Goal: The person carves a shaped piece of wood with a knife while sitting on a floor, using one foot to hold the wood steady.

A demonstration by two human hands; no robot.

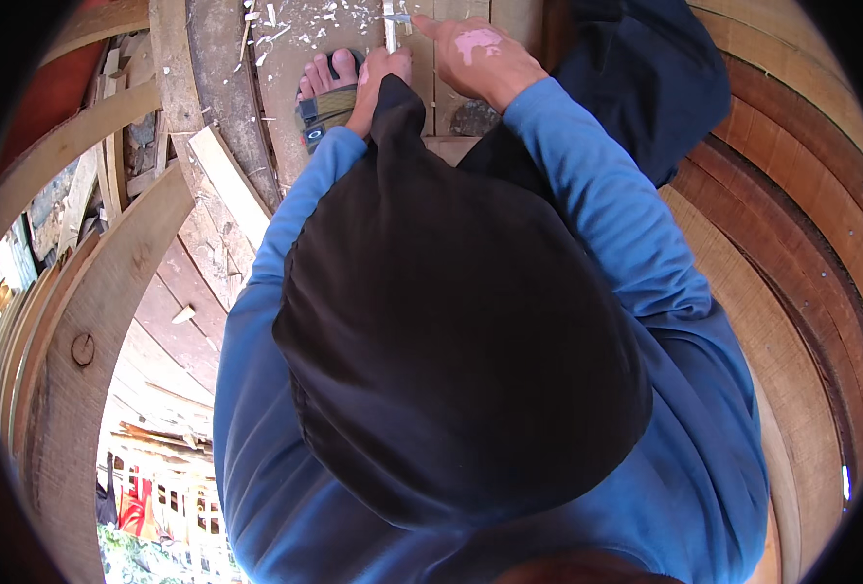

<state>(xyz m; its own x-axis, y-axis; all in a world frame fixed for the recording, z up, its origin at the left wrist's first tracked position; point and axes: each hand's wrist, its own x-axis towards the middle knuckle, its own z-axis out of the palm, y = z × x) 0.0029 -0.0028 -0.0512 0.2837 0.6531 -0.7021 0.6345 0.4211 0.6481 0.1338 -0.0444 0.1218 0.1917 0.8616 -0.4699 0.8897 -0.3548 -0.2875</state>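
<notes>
At the top of the view my left hand is closed round a thin pale wooden stick, which points away from me. To its right, my right hand grips a knife, its handle hidden inside the fingers. The knife's narrow blade reaches leftward and lies against or across the stick near its upper end; exact contact is too small to tell. Pale wood shavings are scattered on the boards left of the stick. My left hand is close beside a sandalled foot.
A large black cloth hides much of the middle. A loose pale board lies left of my left forearm. Curved-looking planks stand at the left, and more planks line the right. A small wood chip rests on the floorboards.
</notes>
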